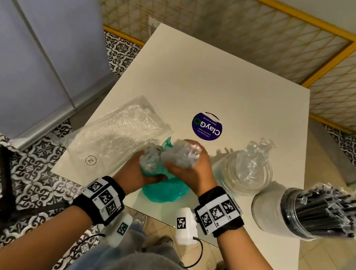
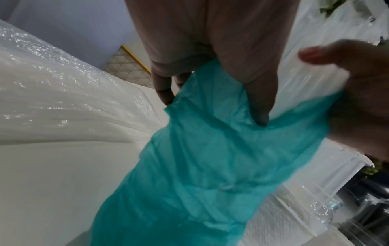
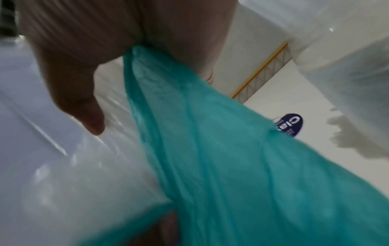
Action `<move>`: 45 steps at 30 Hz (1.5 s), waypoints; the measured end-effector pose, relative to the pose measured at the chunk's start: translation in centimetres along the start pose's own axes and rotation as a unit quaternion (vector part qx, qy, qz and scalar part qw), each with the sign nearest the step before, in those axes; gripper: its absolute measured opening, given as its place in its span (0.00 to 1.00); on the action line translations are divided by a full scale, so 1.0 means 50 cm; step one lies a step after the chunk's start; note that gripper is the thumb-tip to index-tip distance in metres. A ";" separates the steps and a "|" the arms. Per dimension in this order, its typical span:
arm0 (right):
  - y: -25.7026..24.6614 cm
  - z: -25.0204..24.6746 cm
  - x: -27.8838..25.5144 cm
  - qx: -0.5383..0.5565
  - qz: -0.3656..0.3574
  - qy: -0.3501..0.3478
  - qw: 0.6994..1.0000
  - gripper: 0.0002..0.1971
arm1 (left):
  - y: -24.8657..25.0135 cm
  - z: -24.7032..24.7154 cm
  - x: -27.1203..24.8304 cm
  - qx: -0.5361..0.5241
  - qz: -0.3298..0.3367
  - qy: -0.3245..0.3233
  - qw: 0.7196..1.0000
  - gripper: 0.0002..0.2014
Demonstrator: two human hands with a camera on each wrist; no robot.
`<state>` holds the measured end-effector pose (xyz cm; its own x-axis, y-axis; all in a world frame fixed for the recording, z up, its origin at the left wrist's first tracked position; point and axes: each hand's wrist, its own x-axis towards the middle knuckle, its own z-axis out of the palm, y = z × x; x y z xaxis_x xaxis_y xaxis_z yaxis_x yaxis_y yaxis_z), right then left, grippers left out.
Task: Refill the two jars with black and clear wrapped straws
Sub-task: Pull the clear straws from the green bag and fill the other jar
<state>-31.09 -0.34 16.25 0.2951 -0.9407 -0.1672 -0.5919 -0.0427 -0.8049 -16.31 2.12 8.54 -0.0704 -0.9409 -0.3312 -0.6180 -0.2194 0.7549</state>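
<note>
White table [image 1: 239, 93], patterned floor: both hands, left hand [image 1: 139, 171] and right hand [image 1: 186, 172], clutch crumpled clear wrapping over a teal bag [image 1: 162, 191], the clear jar [image 1: 243, 172] at the nearer right hand's three o'clock, black straws [image 1: 325, 213] beyond.

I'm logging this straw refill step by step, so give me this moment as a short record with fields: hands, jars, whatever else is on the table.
left hand: grips the teal plastic bag and crumpled clear plastic
right hand: grip on a wad of clear plastic wrap, over the teal bag
black straw jar: full of wrapped black straws, near right table edge
clear jar: upright, some clear wrapping inside, beside the black straw jar
clear straw pack: flat on table, left
round sticker: table centre
</note>
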 end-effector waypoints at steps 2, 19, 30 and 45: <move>-0.014 -0.030 0.000 0.127 0.027 0.036 0.991 0.17 | -0.010 -0.005 -0.013 -0.071 -0.005 0.013 0.997 0.21; -0.133 -0.308 -0.116 0.439 -0.131 0.279 0.844 0.15 | -0.011 -0.009 0.086 -0.110 -0.037 -0.028 0.993 0.46; -0.032 -0.355 -0.233 0.258 0.004 0.431 0.865 0.16 | 0.072 0.014 0.113 0.026 0.076 0.021 0.997 0.60; 0.042 -0.379 -0.058 0.315 -0.043 0.464 0.827 0.23 | 0.226 0.274 0.142 -0.113 0.096 -0.017 0.989 0.64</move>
<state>-47.39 -4.06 25.84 -0.5603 -0.8083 0.1808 -0.0046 -0.2153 -0.9765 -34.53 -3.52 6.94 -0.1969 -0.9627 -0.1857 -0.4001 -0.0940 0.9117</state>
